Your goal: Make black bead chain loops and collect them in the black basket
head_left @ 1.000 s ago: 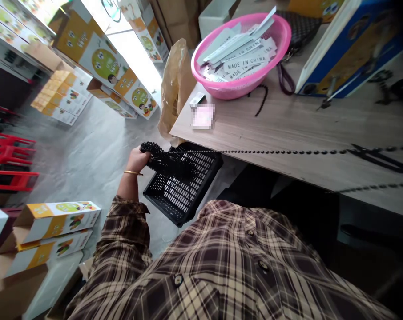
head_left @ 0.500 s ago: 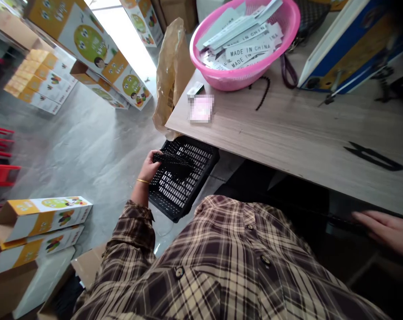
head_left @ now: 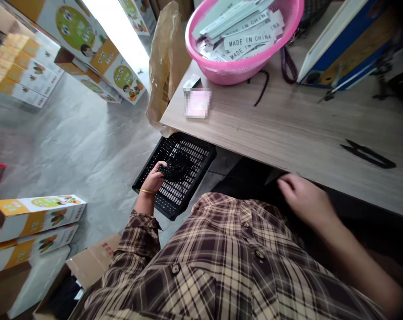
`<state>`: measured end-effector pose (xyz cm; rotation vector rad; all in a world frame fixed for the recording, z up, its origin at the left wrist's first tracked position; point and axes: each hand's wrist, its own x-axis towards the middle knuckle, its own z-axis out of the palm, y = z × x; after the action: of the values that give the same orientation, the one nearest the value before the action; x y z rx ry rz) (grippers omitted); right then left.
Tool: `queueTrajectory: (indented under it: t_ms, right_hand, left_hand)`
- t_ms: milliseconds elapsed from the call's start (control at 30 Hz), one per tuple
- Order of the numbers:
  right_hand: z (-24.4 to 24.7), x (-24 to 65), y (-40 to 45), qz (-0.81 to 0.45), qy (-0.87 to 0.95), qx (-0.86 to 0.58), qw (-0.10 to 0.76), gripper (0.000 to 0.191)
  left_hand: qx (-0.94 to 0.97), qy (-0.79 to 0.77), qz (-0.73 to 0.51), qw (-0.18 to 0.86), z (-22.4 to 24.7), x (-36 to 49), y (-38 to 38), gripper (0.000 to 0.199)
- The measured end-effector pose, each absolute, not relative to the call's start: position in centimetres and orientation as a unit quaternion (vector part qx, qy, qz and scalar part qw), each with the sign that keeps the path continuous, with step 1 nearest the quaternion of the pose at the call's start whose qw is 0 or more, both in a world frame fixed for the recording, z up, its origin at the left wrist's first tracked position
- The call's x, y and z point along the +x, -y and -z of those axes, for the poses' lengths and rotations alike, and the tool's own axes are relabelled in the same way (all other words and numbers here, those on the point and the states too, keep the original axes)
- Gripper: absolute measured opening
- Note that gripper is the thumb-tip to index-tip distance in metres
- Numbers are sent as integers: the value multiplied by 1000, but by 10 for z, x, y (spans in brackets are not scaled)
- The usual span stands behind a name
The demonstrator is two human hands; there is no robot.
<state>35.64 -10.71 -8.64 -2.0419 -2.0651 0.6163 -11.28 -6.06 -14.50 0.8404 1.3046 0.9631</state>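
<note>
My left hand (head_left: 155, 177) is closed round a bundle of black beaded strands (head_left: 177, 167) over a black slotted crate (head_left: 198, 178) beside the table. A thin beaded strand (head_left: 218, 173) stretches from the crate side toward my lap. My right hand (head_left: 293, 189) is near the table's front edge, above my lap, its fingers curled and blurred; what they hold, if anything, cannot be made out. On the table (head_left: 288, 129) lie a short black beaded piece (head_left: 262, 91) and black thread snips (head_left: 368, 154).
A pink basket (head_left: 235, 73) of printed paper strips stands at the table's back, left of a blue and yellow machine (head_left: 344, 49). A brown bag (head_left: 164, 66) hangs by the table corner. Printed cartons (head_left: 54, 213) stand on the floor at the left.
My right hand has moved left from the right edge toward my lap, and its fingers are now curled. My left hand has shifted slightly right and down, and its bundle looks more bunched.
</note>
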Motion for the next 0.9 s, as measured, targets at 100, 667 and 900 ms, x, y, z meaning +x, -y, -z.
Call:
queueTrajectory:
  t_ms: [100,667,900]
  right_hand:
    - [108,275,67,-293,772,-554,106,30]
    - [169,162,25,-512,724,-461,29,27]
    - [124,147,34,-486,765,-409,106,30]
  left_hand:
    - [363,-546,-425,624,132,-108,59,34]
    - [452,-412,-625,485,36,-116,20,28]
    - [530,-353,-644,425,-37,-133,-25,25]
